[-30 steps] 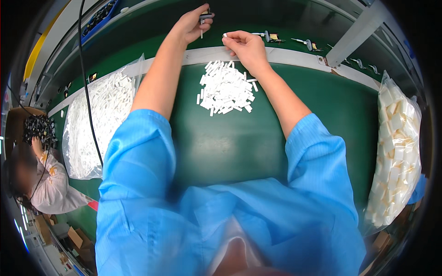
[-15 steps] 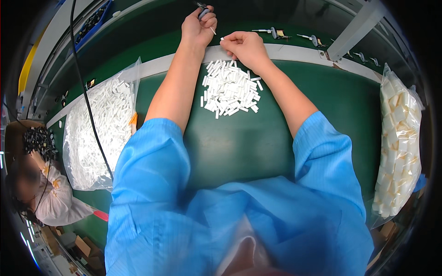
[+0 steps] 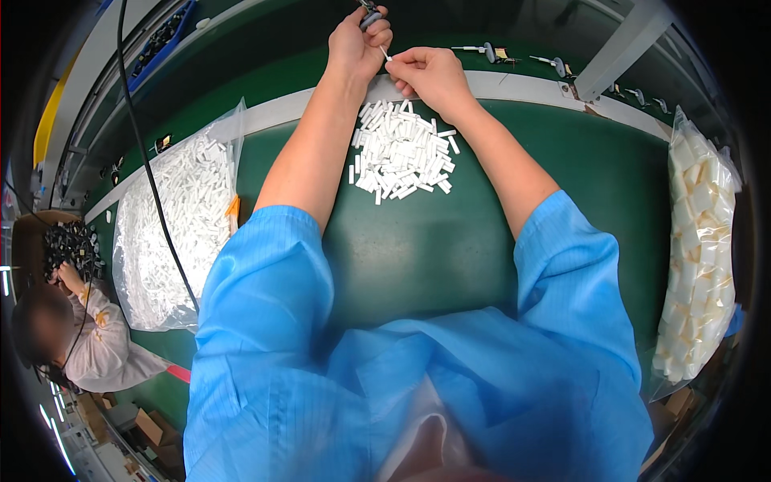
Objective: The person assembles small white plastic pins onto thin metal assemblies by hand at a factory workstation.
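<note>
At the far edge of the green table, my left hand [image 3: 356,50] is closed around a small grey-and-black part with a thin white shaft [image 3: 370,19]. The shaft points down toward my right hand [image 3: 438,78]. Between the thumb and fingertips of that hand is a small white sleeve [image 3: 389,58], at the tip of the shaft. Whether the shaft has entered the sleeve is too small to tell. Just below both hands, a loose pile of short white sleeves [image 3: 401,153] lies on the table.
A clear bag of white sleeves [image 3: 173,233] lies left, with a black cable [image 3: 152,173] hanging across it. At right stands a bag of whitish blocks [image 3: 695,265]. Similar grey parts [image 3: 487,52] lie beyond the pale rail [image 3: 522,84]. A co-worker [image 3: 96,337] reaches into a box of dark parts at left.
My left hand has shifted slightly right and up with the grey part. The white sleeve in my right hand has come up to the shaft's tip; before, there was a gap.
</note>
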`<state>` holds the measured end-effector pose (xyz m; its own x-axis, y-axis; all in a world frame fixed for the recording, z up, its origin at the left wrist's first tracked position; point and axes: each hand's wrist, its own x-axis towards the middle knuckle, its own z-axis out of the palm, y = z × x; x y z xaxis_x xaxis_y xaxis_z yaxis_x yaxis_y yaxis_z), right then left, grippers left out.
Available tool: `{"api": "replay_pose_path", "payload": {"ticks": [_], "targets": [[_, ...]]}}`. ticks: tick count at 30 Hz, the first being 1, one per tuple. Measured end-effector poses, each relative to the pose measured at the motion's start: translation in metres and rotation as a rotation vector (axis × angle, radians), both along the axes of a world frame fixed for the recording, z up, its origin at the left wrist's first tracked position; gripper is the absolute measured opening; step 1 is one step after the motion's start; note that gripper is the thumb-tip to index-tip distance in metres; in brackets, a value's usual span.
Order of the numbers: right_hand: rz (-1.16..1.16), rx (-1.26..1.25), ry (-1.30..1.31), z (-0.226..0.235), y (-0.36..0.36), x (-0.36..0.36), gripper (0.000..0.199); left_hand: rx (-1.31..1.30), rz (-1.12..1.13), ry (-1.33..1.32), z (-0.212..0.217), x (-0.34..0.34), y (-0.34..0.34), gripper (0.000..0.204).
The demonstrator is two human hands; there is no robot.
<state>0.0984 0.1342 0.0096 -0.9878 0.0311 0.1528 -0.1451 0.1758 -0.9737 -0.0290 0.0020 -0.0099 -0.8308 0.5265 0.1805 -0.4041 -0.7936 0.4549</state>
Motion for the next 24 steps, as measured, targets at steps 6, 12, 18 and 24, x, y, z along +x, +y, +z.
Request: {"api": "replay_pose_path", "payload": {"ticks": [6, 12, 18, 24], "targets": [[-0.024, -0.001, -0.008, -0.002, 0.004, -0.001, 0.018, -0.152, 0.193, -0.100, 0.023, 0.026, 0.018, 0.025], [-0.203, -0.079, 0.095, -0.009, 0.011, -0.009, 0.015, -0.418, 0.290, 0.089, 0.032, 0.056, 0.040, 0.018], [-0.279, 0.181, 0.261, -0.008, 0.015, -0.007, 0.019, -0.519, 0.460, 0.091, 0.036, 0.069, 0.052, 0.018], [-0.242, 0.075, 0.214, -0.010, 0.019, -0.013, 0.021, -0.342, 0.408, 0.076, 0.025, 0.061, 0.050, 0.018]]}}
